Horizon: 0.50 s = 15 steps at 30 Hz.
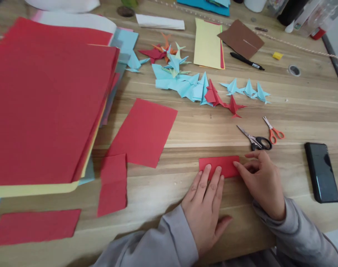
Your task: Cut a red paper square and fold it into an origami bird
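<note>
A red paper strip (223, 165), seemingly folded, lies on the wooden table near its front edge. My left hand (205, 207) rests flat on it, fingers stretched out and pressing its left and middle part. At the strip's right end, the thumb of my right hand (262, 181) touches the paper, with the other fingers curled in a pinch. Just beyond that hand lie black-handled scissors (255, 140) and small orange-handled scissors (273, 130). To the left are a larger red sheet (149, 129), a creased red piece (113, 185) and another red strip (37, 226).
A tall stack of coloured paper (46, 104) fills the left side. Folded blue cranes (248, 89) and red cranes (232, 105) sit mid-table. Farther back are yellow sheets (208, 44), a brown square (239, 39) and a black pen (247, 61). A phone (321, 172) lies at right.
</note>
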Available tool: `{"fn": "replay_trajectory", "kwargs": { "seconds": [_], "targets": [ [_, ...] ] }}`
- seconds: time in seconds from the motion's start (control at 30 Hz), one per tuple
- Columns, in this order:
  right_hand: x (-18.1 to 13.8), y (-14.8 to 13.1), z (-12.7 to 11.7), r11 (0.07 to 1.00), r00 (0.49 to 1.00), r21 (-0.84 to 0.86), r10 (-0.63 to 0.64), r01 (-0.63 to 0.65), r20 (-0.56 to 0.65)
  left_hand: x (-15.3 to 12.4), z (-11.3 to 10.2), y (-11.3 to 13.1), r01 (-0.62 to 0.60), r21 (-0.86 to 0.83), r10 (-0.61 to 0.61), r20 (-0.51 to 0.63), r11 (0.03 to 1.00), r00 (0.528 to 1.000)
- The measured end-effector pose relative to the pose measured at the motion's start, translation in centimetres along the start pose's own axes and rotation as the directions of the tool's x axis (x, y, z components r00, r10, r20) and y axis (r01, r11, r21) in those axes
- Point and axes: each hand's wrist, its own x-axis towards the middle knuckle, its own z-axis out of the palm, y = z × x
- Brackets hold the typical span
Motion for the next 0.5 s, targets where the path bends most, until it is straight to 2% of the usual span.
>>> {"fn": "replay_trajectory", "kwargs": {
  "seconds": [0.2,0.5],
  "targets": [
    [-0.1,0.13,0.22,0.999,0.999,0.023,-0.046,0.046,0.002,0.1,-0.32,0.21,0.052,-0.017,-0.052,0.023,0.999,0.998],
    [0.0,0.48,0.49,0.996,0.996,-0.021,-0.087,0.087,-0.03,0.08,0.16,-0.11,0.02,-0.012,-0.02,-0.022,1.0,1.0]
  ]
}}
